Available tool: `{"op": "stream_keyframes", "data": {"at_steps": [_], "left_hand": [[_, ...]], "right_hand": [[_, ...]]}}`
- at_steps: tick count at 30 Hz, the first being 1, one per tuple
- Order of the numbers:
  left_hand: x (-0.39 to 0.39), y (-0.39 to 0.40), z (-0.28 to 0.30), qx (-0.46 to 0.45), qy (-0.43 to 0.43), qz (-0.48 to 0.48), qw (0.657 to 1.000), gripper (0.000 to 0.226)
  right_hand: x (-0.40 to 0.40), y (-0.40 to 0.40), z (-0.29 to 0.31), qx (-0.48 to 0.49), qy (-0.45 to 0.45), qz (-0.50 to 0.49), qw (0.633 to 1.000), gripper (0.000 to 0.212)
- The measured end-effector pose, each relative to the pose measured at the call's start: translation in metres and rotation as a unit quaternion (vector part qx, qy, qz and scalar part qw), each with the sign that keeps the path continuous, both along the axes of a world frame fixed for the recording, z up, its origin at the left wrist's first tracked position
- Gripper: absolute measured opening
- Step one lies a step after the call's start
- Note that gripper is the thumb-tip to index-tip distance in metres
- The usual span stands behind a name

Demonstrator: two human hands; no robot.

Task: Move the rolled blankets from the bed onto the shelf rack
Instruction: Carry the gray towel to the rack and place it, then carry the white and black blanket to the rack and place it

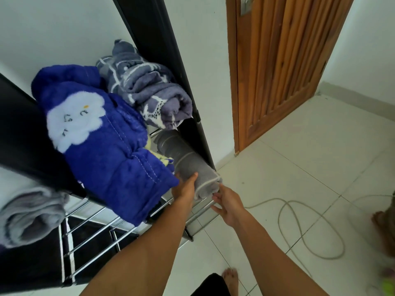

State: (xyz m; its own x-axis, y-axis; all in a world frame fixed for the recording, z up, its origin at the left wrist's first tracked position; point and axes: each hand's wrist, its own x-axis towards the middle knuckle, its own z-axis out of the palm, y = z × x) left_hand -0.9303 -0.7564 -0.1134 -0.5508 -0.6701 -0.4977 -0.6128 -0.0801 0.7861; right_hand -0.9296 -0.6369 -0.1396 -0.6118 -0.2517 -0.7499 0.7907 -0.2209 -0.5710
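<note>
**Q:** What could go wrong here?

**Me:** Nearest to me, at lower centre of the frame, my left hand [183, 192] presses flat against the left side of the grey rolled blanket [188, 165], fingers loose, not closed round it. My right hand [224, 205] pinches the roll's near end at its lower corner. I judge the roll could slip: its near end overhangs the front rail of the shelf rack [119, 229], whose chrome bars have gaps. The blue blanket [106, 142] bulging over it from the left could also catch and drag.

**Q:** How does the roll look?

**Me:** Soft grey fleece, pale stripes, tightly wound, lying lengthwise on a lower tier at centre frame. Farther back, at upper centre, a patterned grey-blue roll [147, 90] rests on the tier above.
</note>
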Motion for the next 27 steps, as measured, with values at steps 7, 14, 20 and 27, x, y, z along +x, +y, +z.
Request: {"op": "stream_keyframes", "data": {"at_steps": [7,14,20,27], "left_hand": [[0.052,0.046,0.041,-0.038,0.002,-0.06,0.997,0.065],[0.137,0.121,0.071,-0.059,0.025,-0.226,0.972,0.041],[0.2,0.221,0.083,-0.06,-0.005,-0.508,0.859,0.02],[0.304,0.367,0.079,-0.068,0.039,-0.758,0.648,0.009]], "right_hand": [[0.057,0.053,0.03,0.051,0.063,0.005,0.997,0.05],[0.162,0.154,0.049,0.033,0.048,-0.064,0.996,0.041],[0.296,0.297,0.07,0.046,0.042,-0.247,0.967,0.016],[0.514,0.392,0.085,0.061,0.027,-0.577,0.814,0.011]]}}
